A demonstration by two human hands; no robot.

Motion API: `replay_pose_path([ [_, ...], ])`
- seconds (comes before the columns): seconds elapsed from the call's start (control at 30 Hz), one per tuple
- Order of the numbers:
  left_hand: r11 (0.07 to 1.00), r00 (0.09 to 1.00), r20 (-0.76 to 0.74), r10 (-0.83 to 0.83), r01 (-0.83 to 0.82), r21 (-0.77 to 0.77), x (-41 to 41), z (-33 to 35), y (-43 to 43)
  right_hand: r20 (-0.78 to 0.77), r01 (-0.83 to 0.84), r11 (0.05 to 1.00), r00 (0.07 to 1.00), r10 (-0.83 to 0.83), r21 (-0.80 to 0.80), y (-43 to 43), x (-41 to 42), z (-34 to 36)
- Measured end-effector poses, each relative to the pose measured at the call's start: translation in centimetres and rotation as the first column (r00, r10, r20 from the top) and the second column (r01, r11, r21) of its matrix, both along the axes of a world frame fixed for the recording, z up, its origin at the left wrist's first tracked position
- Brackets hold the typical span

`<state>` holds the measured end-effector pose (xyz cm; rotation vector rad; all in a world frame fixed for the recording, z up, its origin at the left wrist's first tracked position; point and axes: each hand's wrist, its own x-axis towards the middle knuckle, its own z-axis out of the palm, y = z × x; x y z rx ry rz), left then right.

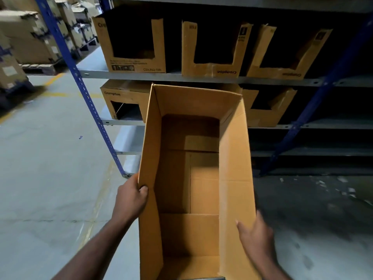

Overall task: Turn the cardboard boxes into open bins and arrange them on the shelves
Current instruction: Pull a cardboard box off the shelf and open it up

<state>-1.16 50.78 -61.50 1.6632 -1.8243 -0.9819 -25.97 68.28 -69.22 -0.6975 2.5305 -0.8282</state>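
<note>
Warehouse aisle, concrete floor (50,158), palletised cartons (24,37) far left. Blue-framed rack (84,93) dead ahead: three cut bins (137,63) on the upper shelf (141,74), a left bin (123,91) and a right bin (266,118) one level below, with a slot between them.

The box (234,158) is held off the floor, open side to the camera, its far end right in front of that slot and hiding it (so I can't judge whether it fits).

Risks, as I read them:
- Far rim sits close under the upper shelf lip. Tilt it up on entry and it snags.
- Going in skewed shoves a neighbour bin sideways or back.
- No front cutout visible on this box, so shelving it now may mean pulling it out again.
- Bottom flap seams show inside and I can't tell if they're taped, so they may sag.

Left hand (131,197) clamps the left wall at its near edge, thumb inside, and that single-ply wall could buckle. Right hand (258,237) looks to straddle the right wall, thumb inside and fingers outside (blurred, so the hold may be weak). If it slips, the box swings on the left grip.
</note>
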Motion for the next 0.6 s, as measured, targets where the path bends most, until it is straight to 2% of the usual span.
replay_pose_path([
  [0.1,0.999,0.998,0.065,-0.008,0.005,0.042,-0.3,-0.2,-1.1,-0.012,-0.018,1.0,1.0,0.019,0.012,1.7,1.2,-1.4],
  [0.23,0.996,0.992,0.12,-0.033,0.022,0.085,-1.7,-0.5,-2.0,-0.022,0.015,0.998,1.0,-0.016,-0.053,-0.2,0.8,-0.1],
  [0.37,0.974,0.995,0.065,-0.073,0.057,0.219,-1.4,-1.0,-1.6,0.016,0.076,0.996,0.997,-0.075,-0.052,-3.3,-1.3,2.4],
  [0.43,0.928,0.994,0.011,-0.108,0.097,0.36,0.0,-1.0,0.1,0.051,0.111,0.993,0.993,-0.109,-0.035,-4.8,-2.5,3.3],
  [0.53,0.797,0.993,-0.085,-0.083,0.117,0.593,2.1,-0.8,3.5,0.065,0.149,0.988,0.987,-0.147,-0.034,-6.8,-3.8,4.5],
  [0.6,0.757,0.994,-0.107,-0.016,0.082,0.648,2.5,-1.2,4.3,0.043,0.133,0.99,0.99,-0.131,-0.042,-7.6,-4.0,5.1],
])
